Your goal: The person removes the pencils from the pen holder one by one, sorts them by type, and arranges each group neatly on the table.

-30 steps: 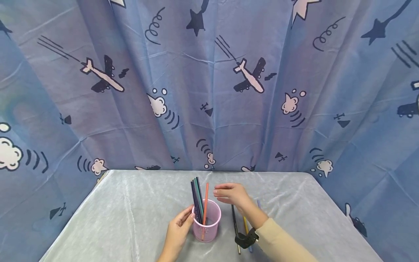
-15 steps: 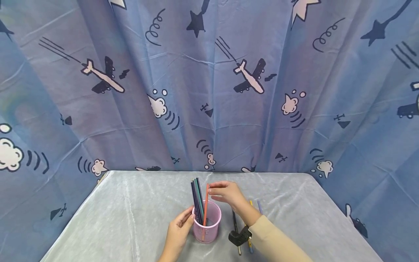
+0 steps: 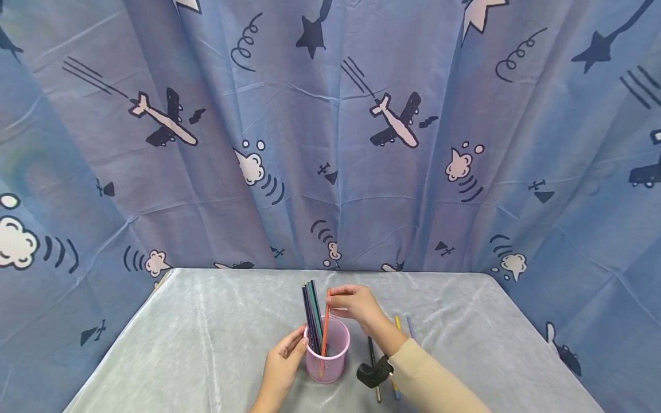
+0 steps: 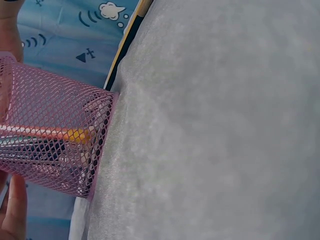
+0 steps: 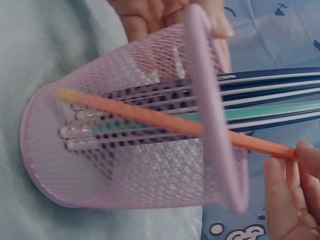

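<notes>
The right hand [image 3: 358, 307], earlier apart, now pinches the orange pencil [image 3: 325, 334]. The left hand [image 3: 282, 361] still holds the cup [image 3: 336, 368] at nine o'clock.

Soft, even light washes a grey tablecloth [image 3: 150, 344] and blue curtain [image 3: 310, 115] in the head view, with faint shadows along the folds and a hazy greenish patch [image 3: 23, 166] at far left. The left wrist view is dimmer, its tablecloth out of focus. In the right wrist view, a pink cup [image 5: 207, 100] and orange pencil [image 5: 255, 144] appear slightly blurred.
</notes>
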`<state>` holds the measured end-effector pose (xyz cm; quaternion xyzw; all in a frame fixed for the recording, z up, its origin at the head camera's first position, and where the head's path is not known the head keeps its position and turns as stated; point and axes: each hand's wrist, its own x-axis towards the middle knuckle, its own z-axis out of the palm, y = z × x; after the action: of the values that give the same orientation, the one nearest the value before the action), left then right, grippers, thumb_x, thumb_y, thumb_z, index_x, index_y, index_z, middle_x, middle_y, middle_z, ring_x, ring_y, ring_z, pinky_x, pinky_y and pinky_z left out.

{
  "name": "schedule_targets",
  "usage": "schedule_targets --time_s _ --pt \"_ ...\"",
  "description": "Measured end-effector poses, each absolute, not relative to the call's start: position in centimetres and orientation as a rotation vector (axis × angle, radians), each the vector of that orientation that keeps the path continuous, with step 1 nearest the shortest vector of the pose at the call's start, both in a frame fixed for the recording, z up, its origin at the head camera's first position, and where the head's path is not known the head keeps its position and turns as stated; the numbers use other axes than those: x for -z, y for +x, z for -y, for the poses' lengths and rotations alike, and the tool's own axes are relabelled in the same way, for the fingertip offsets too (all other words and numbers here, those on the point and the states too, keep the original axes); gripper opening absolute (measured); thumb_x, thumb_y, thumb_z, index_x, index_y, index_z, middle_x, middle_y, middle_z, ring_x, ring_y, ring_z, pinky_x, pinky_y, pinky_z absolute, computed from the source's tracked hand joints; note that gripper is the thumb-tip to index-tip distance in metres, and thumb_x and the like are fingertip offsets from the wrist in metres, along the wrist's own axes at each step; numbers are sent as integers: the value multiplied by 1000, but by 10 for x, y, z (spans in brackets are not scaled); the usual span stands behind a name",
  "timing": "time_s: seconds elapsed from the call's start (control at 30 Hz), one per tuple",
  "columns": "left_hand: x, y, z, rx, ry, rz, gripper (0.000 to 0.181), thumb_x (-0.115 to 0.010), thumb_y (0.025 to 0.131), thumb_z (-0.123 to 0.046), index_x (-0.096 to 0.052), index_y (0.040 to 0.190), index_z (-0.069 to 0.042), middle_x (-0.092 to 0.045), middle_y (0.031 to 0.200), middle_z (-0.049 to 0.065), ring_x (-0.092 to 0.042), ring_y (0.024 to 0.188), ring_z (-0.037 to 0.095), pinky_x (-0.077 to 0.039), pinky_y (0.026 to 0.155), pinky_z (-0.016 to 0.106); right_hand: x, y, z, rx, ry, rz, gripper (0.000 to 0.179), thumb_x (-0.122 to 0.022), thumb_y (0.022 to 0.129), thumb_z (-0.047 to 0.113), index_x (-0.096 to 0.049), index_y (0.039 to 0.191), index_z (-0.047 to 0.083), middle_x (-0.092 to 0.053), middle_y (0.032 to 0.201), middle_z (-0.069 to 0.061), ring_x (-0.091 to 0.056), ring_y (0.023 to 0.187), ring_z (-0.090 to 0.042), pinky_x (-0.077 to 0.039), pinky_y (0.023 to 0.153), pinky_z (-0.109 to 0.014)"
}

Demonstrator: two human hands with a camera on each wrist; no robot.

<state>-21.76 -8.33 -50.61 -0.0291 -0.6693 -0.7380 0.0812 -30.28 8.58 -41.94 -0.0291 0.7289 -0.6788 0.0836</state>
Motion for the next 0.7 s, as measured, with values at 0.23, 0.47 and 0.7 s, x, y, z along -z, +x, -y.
schedule_targets --time_s 0.23,0.47,0.7 --pt "506 -217 83 2205 -89 2003 43 -61 99 -14 -54 134 11 -57 137 28 -58 112 -7 -48 94 8 402 -309 -99 2096 -110 -2147 28 -68 88 -3 -64 113 -15 -72 85 -1 -69 77 -10 -63 82 -33" --pt "506 -217 84 2201 -98 2003 44 -61 99 -15 -54 134 11 -58 136 29 -58 108 -11 -49 94 8 383 -313 -115 2154 -83 -2147 22 -70 88 -2 -68 109 -8 -74 86 0 -70 79 -9 -62 83 -33" --pt "508 -217 84 2182 -102 2009 44 -62 99 -16 -55 133 10 -58 135 28 -59 110 -9 -49 94 9 363 -311 -128 2226 -87 -2110 25 -71 89 1 -68 113 -6 -74 88 1 -71 81 -8 -62 83 -30"
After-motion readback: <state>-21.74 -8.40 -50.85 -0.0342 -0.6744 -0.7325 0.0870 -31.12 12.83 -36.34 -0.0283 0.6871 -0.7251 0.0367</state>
